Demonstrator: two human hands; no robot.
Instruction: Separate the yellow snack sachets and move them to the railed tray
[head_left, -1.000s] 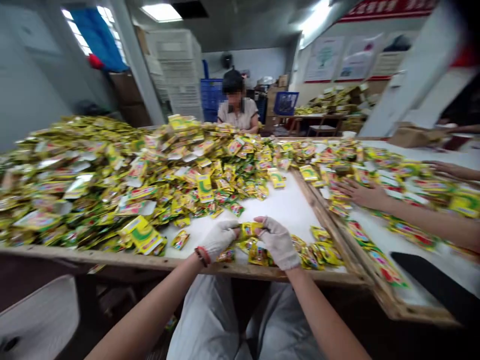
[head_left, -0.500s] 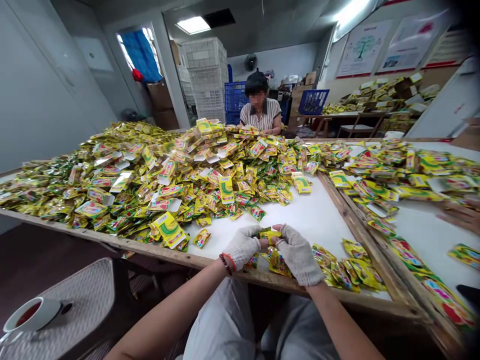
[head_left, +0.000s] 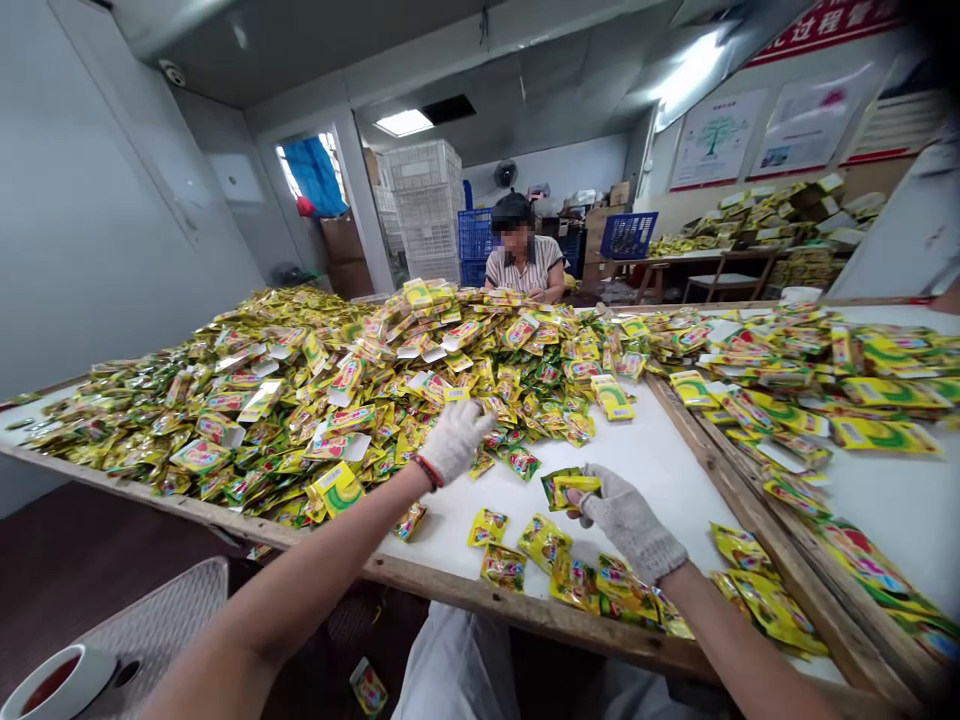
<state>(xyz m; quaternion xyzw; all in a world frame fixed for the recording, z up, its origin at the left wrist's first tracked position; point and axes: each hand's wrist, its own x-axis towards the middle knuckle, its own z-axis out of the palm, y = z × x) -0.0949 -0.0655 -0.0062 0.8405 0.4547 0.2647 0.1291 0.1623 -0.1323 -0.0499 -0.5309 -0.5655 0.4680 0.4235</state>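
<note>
Yellow packaging is clamped in the grip of the right hand over the white desk, while the left hand is at the heaped packets, its grip impossible to tell.

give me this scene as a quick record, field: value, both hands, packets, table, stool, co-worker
left hand: gloved, at the pile; grip unclear
right hand: gloved, holding a yellow packet
pile contents: yellow packets and boxes, heaped
loose packets: scattered near the table's front edge
table: white top, wooden divider right of the right hand
stool: lower left, cup on it
co-worker: behind the pile, striped top
</note>
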